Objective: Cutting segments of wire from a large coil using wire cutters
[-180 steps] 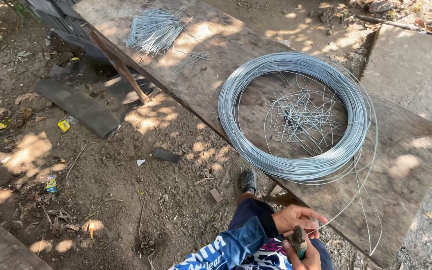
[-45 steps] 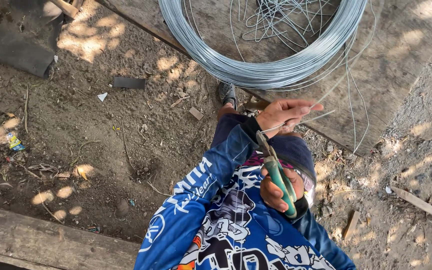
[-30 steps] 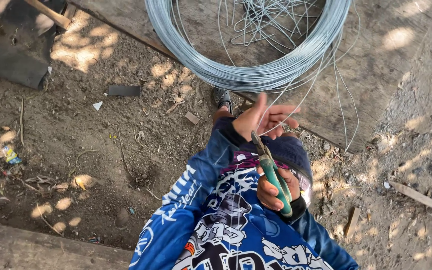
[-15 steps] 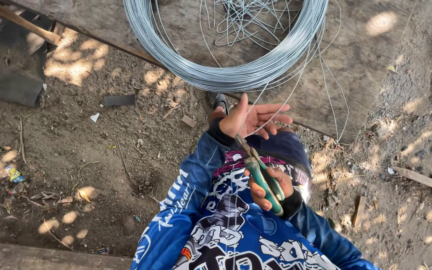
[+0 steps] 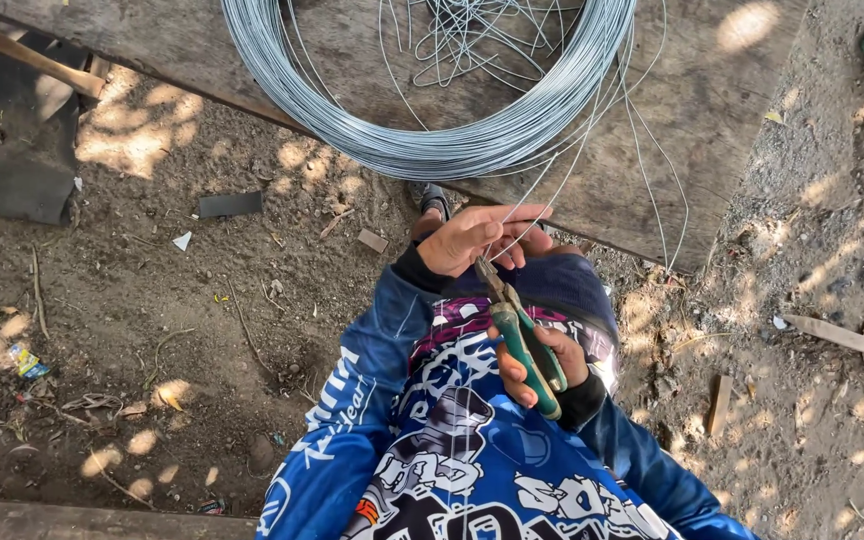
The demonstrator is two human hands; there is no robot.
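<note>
Thin grey steel wire strand (image 5: 552, 195) runs from the coil down to frame centre, passing under the fingertips of the left hand (image 5: 477, 238); fingers there lie extended and close together, pinching the strand against the thumb side, exact contact point hidden. Just below it, pliers (image 5: 522, 335) with green rubber-sleeved handles and dark metal nose point up toward that hand, nose right at the wire; cannot tell if the nose is closed on it. Right hand (image 5: 542, 365) wraps the handles, fingers curled tight around both grips. Both arms in glossy blue printed sleeves. Upper centre: large round wire coil (image 5: 432, 130), many smooth bright turns, lying flat on a weathered wooden board (image 5: 742, 110), with a loose tangle of cut wire inside the ring. Dry dirt ground (image 5: 152, 330) at left, littered with scraps, dappled light.
</note>
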